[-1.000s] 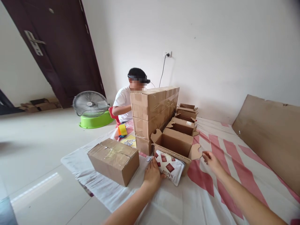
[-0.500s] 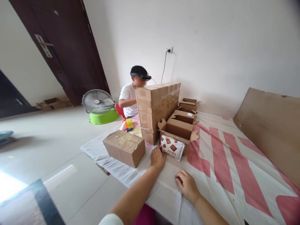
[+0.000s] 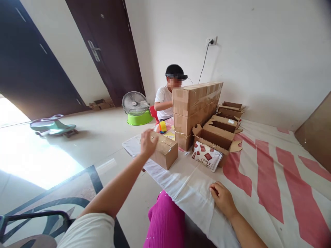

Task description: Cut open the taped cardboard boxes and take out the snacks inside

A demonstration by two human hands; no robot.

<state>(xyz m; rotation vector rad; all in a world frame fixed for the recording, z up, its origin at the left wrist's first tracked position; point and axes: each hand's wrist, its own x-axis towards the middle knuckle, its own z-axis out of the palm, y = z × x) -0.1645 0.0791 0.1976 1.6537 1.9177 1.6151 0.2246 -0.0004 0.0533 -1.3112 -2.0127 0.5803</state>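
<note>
My left hand [image 3: 149, 143] is raised at the near left side of a closed, taped cardboard box [image 3: 164, 151], its fingers apart and holding nothing. Whether the fingertips touch the box I cannot tell. On the cloth-covered table [image 3: 186, 186], my right hand [image 3: 222, 197] rests with its fingers curled in and nothing visible in them. Beyond it, a white packet with red shapes and the word "Meal" [image 3: 207, 156] leans against the front of an open cardboard box [image 3: 217, 136].
Taped boxes form a tall stack [image 3: 193, 113] at the table's middle. Several open boxes [image 3: 227, 120] line up behind the packet. A person in a white shirt [image 3: 163, 100] sits behind the stack, near tape rolls [image 3: 162, 126]. A cardboard sheet [image 3: 315, 134] stands at right.
My left hand has left the cloth beside the packet and moved left, up to the taped box. My right hand stays curled on the table. The view has swung left.
</note>
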